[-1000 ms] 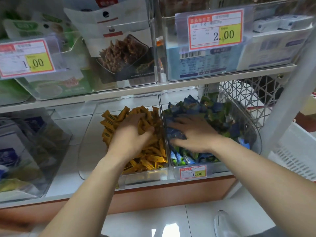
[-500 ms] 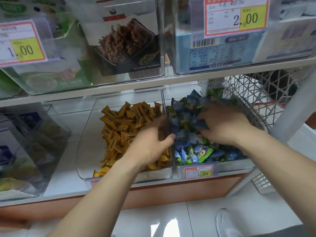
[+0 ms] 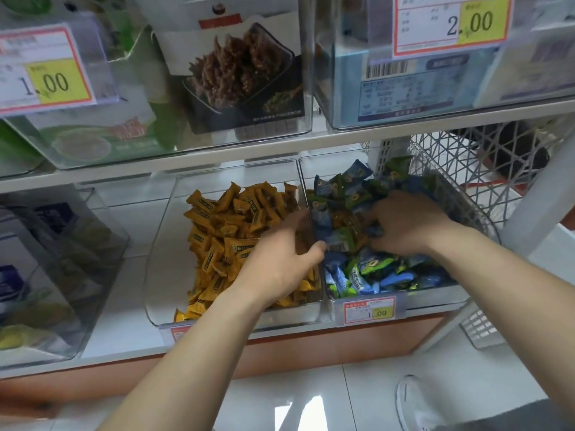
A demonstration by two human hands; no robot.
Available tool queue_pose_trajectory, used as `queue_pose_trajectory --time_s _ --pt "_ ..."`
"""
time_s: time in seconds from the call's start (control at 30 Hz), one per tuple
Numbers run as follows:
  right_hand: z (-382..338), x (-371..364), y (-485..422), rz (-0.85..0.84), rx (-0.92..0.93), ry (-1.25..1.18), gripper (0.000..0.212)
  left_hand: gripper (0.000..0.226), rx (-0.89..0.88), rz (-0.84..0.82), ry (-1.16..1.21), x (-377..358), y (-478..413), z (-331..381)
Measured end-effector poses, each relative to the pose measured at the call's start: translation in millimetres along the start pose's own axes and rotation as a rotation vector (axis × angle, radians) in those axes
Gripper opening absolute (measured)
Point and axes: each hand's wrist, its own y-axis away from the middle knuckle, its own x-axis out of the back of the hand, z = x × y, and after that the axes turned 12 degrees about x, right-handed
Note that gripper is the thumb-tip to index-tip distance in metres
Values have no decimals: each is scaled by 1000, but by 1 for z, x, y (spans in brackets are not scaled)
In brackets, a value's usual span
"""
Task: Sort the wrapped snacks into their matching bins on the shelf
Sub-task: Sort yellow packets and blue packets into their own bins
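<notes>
Your right hand curls its fingers round a heap of crinkly blue and green snacks in the right clear plastic bin. Your left hand, above the left bin of glossy, pillow-shaped orange snacks, cups the heap's side; blur hides whether its fingers grip

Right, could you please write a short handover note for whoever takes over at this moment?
Left hand: thumb touching the blue and green wrapped snacks; grip blurred.
Right hand: grips a bunch of them in the right clear plastic bin.
Yellow wrapped snacks lie in the left clear plastic bin.
Done: colours mostly separated.
To do: check that bunch for yellowish strays.
</notes>
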Motion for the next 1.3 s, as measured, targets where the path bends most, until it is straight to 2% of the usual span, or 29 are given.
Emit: queue_pose_trajectory --time_s 0.07,0.13,0.23,0.33,0.4,0.47,0.57,0.63,0.7,0.77,0.87,0.9,1.0,1.13,1.3 --pt "-6 3 -5 8 13 26 32 58 2 3 -8 0 1 0" --pt "-9 4 -11 103 20 3 32 59 6 4 -15 0 1 0" --pt "-13 1 -20 186 62 -135 11 62 1 0 -19 0 3 0" --pt "-14 0 -28 169 73 -218 42 63 2 -2 -23 1 3 0" --pt "-12 2 -32 138 49 -190 44 63 7 -3 -30 1 2 -1" --pt "-9 3 -35 90 29 -170 37 63 7 -4 -34 1 2 -1" --pt "-7 1 -39 153 52 -238 10 64 7 -13 -22 1 2 -1" --pt "-7 -3 -43 203 75 -229 16 62 5 -13 -21 1 2 -1" --pt "-10 -6 -46 187 62 -210 34 61 3 -11 -26 1 2 -1" --pt "-12 -9 -51 139 43 -192 51 59 0 -12 -23 1 3 -1" --pt "-14 -7 -54 41 32 -219 62 61 3 -18 -16 1 3 -1" --pt "-13 -6 -55 7 34 -231 61 61 6 -19 -20 0 3 -1" --pt "-17 -6 -55 -73 35 -213 37 61 8 -20 -30 0 4 -2" --pt "-19 -8 -53 -106 39 -318 41 62 -2 -22 -26 0 4 -3" --pt "-14 -9 -45 34 87 -421 50 64 -7 -39 -13 0 2 -4"
